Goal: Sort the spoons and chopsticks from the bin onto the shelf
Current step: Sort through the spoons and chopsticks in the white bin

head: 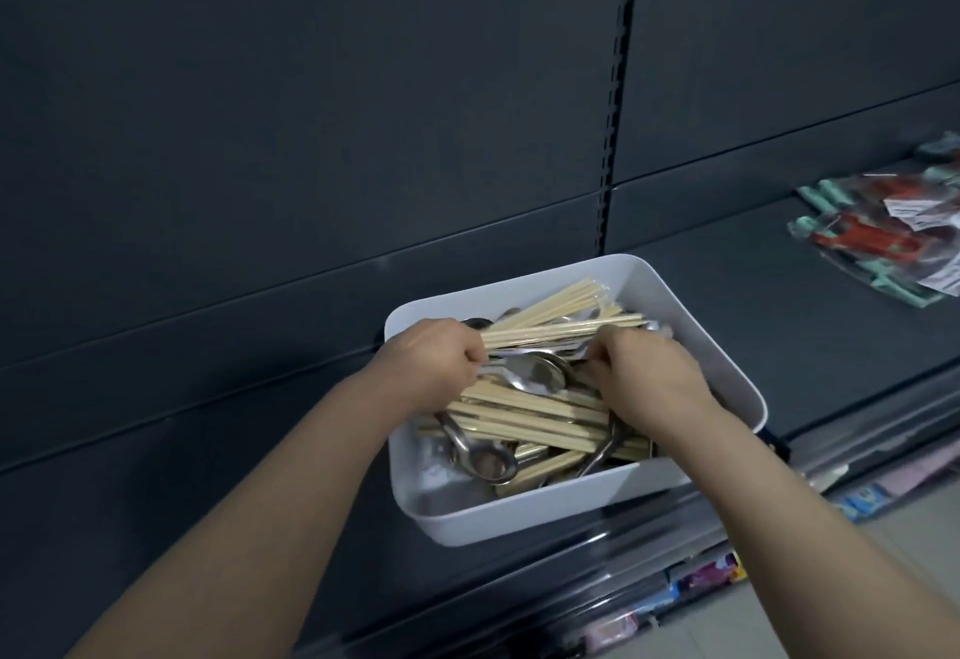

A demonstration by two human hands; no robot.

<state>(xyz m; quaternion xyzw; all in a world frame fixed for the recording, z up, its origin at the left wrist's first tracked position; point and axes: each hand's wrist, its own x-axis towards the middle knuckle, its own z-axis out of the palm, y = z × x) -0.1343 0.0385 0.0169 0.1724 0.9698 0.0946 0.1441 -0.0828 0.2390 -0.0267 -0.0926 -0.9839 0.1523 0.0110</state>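
Fingers (475, 354) of the left hand (436, 357) are clenching round the left end of a chopstick bundle (566, 330), and those of the right hand (649, 372) are curling in under the same bundle farther along, apparently pinching it, though the knuckles are hiding the exact contact. In the head view, the only one given, both hands are working just right of the frame's centre, inside the white bin (519, 513). The bin is sitting on the dark shelf (727, 295), hard against its front edge. Taking the bundle at two places is likely keeping the thin sticks together and level while they are being separated from the tangle below. Directly beneath it, the steel spoons (535, 372) are lying bowl up in the middle of the bin, some seemingly in clear wrapping. More loose chopsticks (535, 417) are crossing under them toward the bin's near wall, and another sheaf (550, 302) is leaning against the far corner. Everything to be sorted is thus sitting in the bin, and the shelf around it is showing no sorted cutlery yet, so the task is looking barely begun. At the right edge of the frame, some packaged goods (883, 237) in red and teal are lying on the same shelf, well apart from the bin. Spoons may be snagging on the sticks as the bundle comes up.
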